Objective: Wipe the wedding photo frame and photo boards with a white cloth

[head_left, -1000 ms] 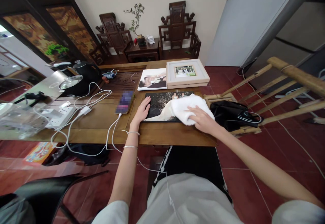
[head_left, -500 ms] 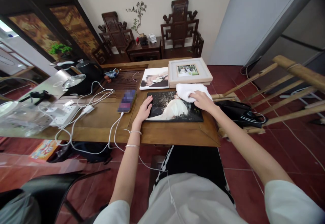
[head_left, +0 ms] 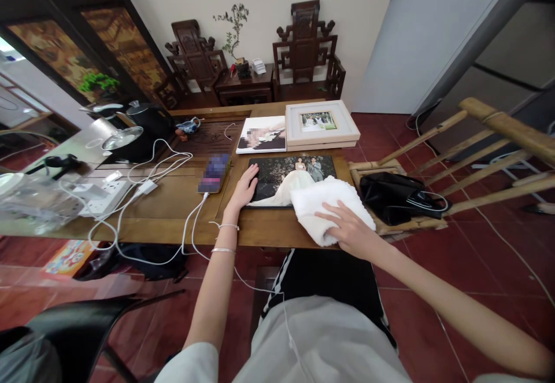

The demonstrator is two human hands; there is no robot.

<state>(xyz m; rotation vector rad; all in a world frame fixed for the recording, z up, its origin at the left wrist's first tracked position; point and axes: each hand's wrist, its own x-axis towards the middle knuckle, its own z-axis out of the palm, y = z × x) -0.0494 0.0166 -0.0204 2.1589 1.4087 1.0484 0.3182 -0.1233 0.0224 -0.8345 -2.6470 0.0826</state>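
A dark photo panel (head_left: 281, 176) showing a couple lies flat on the wooden table (head_left: 173, 209). My left hand (head_left: 245, 187) rests open on the panel's left edge, fingers flat. My right hand (head_left: 347, 229) presses, fingers spread, on a white cloth (head_left: 323, 203) at the panel's near right corner, by the table's front edge. The cloth covers that corner of the picture.
Behind the panel lie a second photo print (head_left: 262, 135) and a white framed photo (head_left: 321, 122). A phone (head_left: 214, 173) on a white cable lies to the left, with a power strip (head_left: 102, 192), kettle (head_left: 150, 120) and pot lid. A black bag (head_left: 392, 195) sits on a bamboo chair at right.
My right hand has drawn the white cloth from the panel's far right corner back to its near right corner. The left hand has stayed on the left edge.
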